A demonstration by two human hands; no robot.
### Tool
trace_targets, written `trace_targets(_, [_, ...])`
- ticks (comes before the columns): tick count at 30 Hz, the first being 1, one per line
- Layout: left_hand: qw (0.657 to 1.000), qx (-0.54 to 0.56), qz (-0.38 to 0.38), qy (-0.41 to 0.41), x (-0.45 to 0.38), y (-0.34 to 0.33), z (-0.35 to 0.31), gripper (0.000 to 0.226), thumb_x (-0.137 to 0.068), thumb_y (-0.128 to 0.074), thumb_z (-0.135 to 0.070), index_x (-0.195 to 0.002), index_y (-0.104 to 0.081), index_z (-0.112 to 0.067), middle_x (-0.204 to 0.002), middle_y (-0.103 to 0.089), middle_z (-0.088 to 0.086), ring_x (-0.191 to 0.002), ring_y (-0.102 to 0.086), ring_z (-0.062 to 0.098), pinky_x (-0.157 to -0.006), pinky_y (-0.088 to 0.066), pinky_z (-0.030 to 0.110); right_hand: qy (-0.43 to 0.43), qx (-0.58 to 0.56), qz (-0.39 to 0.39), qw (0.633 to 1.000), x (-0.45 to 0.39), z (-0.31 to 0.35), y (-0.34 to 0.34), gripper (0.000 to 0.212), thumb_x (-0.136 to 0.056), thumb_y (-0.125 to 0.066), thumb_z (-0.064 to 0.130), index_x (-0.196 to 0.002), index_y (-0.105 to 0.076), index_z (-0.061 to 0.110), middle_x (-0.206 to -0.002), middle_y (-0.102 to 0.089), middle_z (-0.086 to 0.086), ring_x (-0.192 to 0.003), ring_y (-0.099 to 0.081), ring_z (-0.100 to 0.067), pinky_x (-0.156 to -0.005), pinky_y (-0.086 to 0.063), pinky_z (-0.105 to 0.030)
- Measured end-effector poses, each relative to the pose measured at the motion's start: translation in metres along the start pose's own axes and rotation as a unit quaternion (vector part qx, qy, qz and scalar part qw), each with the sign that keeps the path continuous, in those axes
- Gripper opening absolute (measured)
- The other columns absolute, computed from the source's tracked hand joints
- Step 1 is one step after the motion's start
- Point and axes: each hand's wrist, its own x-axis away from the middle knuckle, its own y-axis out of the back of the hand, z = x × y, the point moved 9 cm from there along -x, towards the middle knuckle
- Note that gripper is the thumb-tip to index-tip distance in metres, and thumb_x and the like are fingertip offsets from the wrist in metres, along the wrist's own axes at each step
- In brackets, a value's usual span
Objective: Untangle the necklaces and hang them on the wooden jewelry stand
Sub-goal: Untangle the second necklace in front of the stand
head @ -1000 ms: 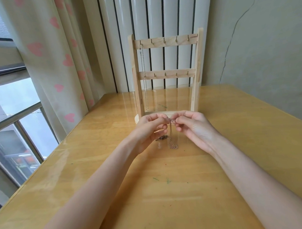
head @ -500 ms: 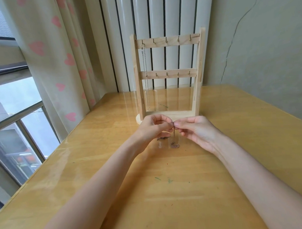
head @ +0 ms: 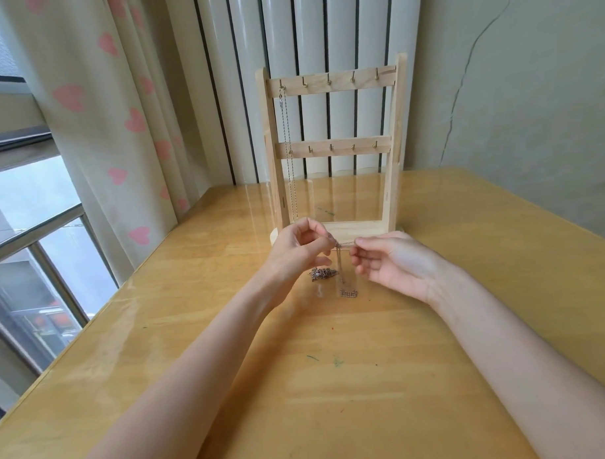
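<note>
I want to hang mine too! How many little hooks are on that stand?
10 small brass hooks: five along the pale wooden jewelry stand's top bar, five along the lower bar. None looks hidden.

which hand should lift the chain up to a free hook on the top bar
Right, probably. The right hand sits below the free hooks, while the left hand is under the hung necklace.

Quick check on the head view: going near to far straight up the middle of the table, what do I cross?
Green scribble marks → rectangular pendant lying on the table → chain stretched between left hand and right hand → wooden jewelry stand with one silver necklace already hung → white radiator.
</note>
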Motion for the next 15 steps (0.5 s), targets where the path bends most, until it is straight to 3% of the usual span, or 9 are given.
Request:
trace_targets(3, [1.000, 0.002, -0.001, 0.002, -0.001, 0.001, 0.002, 0.017, -0.085, -0.059, 0.001, -0.082, -0.054, -0.014, -0.077, -0.056, -0.001, -0.066, -0.055, 0.006, -0.061, -0.050, 0.019, 0.029, -0.036, 0.004, 0.999, 0.000, 0.006, -0.004, 0.011, -0.091, -0.048, -0.004, -0.084, -0.056, -0.001, -0.078, -0.061, -0.013, -0.071, -0.059, -0.020, -0.053, -0.051, -0.020])
trace_targets(7, [1.000, 0.020, 0.001, 0.009, -0.001, -0.001, 0.003, 0.014, -0.086, -0.060, -0.001, -0.090, -0.056, -0.014, -0.076, -0.059, -0.003, -0.065, -0.057, 0.005, -0.061, -0.051, 0.019, 0.068, -0.019, 0.002, 0.998, 0.000, 0.013, -0.004, 0.012, -0.090, -0.050, -0.004, -0.082, -0.055, 0.004, -0.072, -0.061, -0.010, -0.060, -0.057, -0.013, -0.049, -0.046, -0.018])
trace_targets(10, [0.993, 0.112, 0.005, 0.031, -0.001, -0.001, 0.004, 0.015, -0.088, -0.056, 0.001, -0.090, -0.057, -0.014, -0.073, -0.059, -0.004, -0.068, -0.059, 0.008, -0.065, -0.053, 0.021, 0.064, -0.022, 0.024, 0.997, 0.000, 0.012, -0.005, 0.010, -0.089, -0.053, -0.001, -0.084, -0.055, 0.007, -0.063, -0.057, -0.005, -0.053, -0.050, -0.012, -0.044, -0.039, -0.018])
trace_targets(13, [0.974, 0.214, 0.018, 0.070, 0.000, -0.005, 0.006, 0.019, -0.088, -0.055, 0.002, -0.085, -0.055, -0.017, -0.072, -0.061, -0.003, -0.070, -0.061, 0.010, -0.066, -0.054, 0.021, 0.074, 0.067, 0.045, 0.994, 0.002, 0.012, -0.010, 0.003, -0.085, -0.060, 0.002, -0.087, -0.062, 0.003, -0.061, -0.054, -0.001, -0.054, -0.044, -0.009, -0.045, -0.034, -0.017])
trace_targets(15, [0.970, 0.222, 0.029, 0.093, 0.002, -0.010, 0.008, 0.020, -0.088, -0.055, 0.001, -0.082, -0.054, -0.018, -0.073, -0.061, -0.002, -0.066, -0.056, 0.008, -0.057, -0.051, 0.019, 0.083, 0.151, 0.031, 0.985, 0.003, 0.011, -0.011, 0.009, -0.081, -0.065, 0.001, -0.089, -0.067, -0.003, -0.064, -0.055, -0.002, -0.054, -0.043, -0.008, -0.045, -0.033, -0.017])
